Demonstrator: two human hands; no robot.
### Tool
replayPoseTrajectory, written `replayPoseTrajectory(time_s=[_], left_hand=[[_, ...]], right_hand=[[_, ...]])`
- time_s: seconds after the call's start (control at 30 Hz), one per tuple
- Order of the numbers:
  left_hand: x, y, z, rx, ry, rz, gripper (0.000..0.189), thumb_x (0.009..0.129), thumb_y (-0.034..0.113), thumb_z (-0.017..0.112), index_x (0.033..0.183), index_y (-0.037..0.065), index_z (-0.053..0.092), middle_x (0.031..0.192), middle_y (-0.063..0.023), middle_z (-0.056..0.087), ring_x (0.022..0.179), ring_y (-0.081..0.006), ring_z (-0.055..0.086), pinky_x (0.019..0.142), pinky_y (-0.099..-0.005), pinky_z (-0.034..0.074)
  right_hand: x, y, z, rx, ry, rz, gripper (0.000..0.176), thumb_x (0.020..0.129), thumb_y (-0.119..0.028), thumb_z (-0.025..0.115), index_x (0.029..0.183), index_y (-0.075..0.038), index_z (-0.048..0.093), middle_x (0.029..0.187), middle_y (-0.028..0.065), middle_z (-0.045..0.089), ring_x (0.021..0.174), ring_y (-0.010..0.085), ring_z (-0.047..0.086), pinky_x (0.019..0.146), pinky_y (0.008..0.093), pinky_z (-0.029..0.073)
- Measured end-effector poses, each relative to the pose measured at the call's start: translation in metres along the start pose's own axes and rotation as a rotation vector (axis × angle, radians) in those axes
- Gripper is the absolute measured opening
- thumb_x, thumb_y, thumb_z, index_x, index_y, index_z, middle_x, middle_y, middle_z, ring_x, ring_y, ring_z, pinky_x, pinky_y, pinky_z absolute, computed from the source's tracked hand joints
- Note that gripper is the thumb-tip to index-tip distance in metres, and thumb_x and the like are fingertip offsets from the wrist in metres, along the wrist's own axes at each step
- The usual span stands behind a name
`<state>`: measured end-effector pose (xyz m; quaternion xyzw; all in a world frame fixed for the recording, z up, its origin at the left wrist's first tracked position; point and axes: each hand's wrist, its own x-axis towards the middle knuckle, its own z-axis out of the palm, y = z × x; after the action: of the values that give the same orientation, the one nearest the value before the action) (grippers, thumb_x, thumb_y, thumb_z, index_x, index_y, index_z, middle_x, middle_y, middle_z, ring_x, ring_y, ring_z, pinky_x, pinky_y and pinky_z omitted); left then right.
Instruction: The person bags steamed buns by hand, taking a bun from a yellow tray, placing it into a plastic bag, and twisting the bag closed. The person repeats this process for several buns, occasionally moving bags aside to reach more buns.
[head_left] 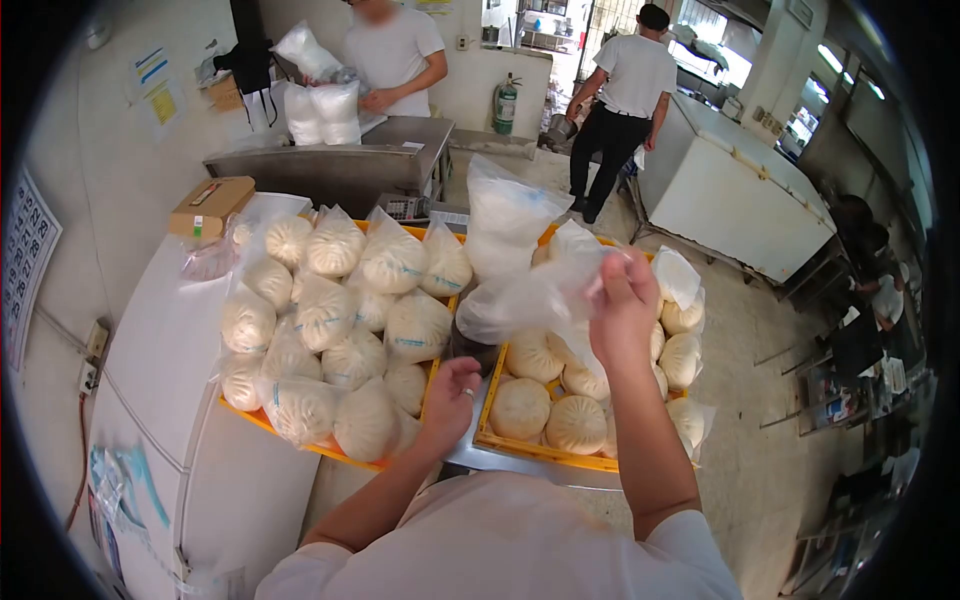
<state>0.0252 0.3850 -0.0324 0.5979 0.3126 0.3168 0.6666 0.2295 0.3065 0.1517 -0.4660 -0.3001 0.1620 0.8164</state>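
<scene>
My right hand is raised over the right yellow tray and pinches a clear plastic bag that hangs open to the left. My left hand is lower, at the gap between the two trays, its fingers curled on the bag's lower edge near a bagged bun. The right tray holds several loose white steamed buns. The left yellow tray is piled with several buns sealed in clear bags.
The left tray rests on a white chest freezer with a cardboard box at its far end. A steel counter stands behind. One person handles bags there; another walks away beside a white freezer.
</scene>
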Motion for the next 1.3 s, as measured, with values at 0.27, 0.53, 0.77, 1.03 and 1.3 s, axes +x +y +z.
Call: replayPoseTrajectory(time_s=[0.27, 0.53, 0.77, 1.03, 1.3], left_hand=[[0.068, 0.028, 0.009, 0.568, 0.119, 0.383, 0.094, 0.063, 0.02, 0.094, 0.139, 0.003, 0.042, 0.126, -0.0185, 0.061, 0.118, -0.0336, 0.06, 0.102, -0.041, 0.048], [0.055, 0.053, 0.016, 0.487, 0.074, 0.381, 0.085, 0.064, 0.022, 0.092, 0.133, 0.003, 0.048, 0.122, -0.0187, 0.062, 0.114, -0.0335, 0.062, 0.099, -0.0425, 0.05], [-0.005, 0.133, -0.038, 0.446, 0.017, 0.482, 0.085, 0.06, 0.024, 0.094, 0.13, 0.005, 0.05, 0.117, -0.0139, 0.065, 0.108, -0.0301, 0.065, 0.094, -0.0403, 0.052], [-0.092, 0.191, -0.123, 0.507, -0.01, 0.532, 0.086, 0.058, 0.026, 0.096, 0.129, 0.002, 0.053, 0.119, -0.0115, 0.065, 0.109, -0.0246, 0.065, 0.096, -0.0364, 0.051], [-0.188, 0.218, -0.17, 0.396, 0.279, 0.329, 0.073, 0.057, 0.021, 0.096, 0.118, 0.002, 0.06, 0.111, -0.009, 0.069, 0.1, -0.019, 0.067, 0.093, -0.0351, 0.052]], right_hand=[[-0.072, -0.012, -0.051, 0.086, 0.241, 0.281, 0.017, 0.102, -0.02, 0.059, 0.088, -0.013, 0.056, 0.067, -0.004, 0.053, 0.05, 0.007, 0.044, 0.043, 0.0247, 0.033], [-0.109, 0.02, -0.062, 0.168, 0.242, 0.371, 0.017, 0.104, -0.019, 0.056, 0.088, -0.012, 0.056, 0.066, -0.0025, 0.054, 0.053, 0.0083, 0.048, 0.046, 0.0249, 0.037], [-0.12, 0.026, 0.013, 0.235, 0.132, 0.496, 0.014, 0.102, -0.017, 0.058, 0.089, -0.011, 0.057, 0.076, -0.0021, 0.06, 0.067, 0.0084, 0.057, 0.062, 0.024, 0.047], [-0.184, 0.023, 0.08, 0.348, -0.24, 0.678, 0.008, 0.102, -0.015, 0.058, 0.101, -0.007, 0.058, 0.089, 0.0014, 0.064, 0.077, 0.011, 0.061, 0.07, 0.0265, 0.051], [-0.232, 0.023, 0.115, 0.498, -0.421, 0.929, 0.009, 0.102, -0.014, 0.059, 0.102, -0.006, 0.059, 0.089, 0.0006, 0.062, 0.08, 0.0097, 0.059, 0.073, 0.0266, 0.05]])
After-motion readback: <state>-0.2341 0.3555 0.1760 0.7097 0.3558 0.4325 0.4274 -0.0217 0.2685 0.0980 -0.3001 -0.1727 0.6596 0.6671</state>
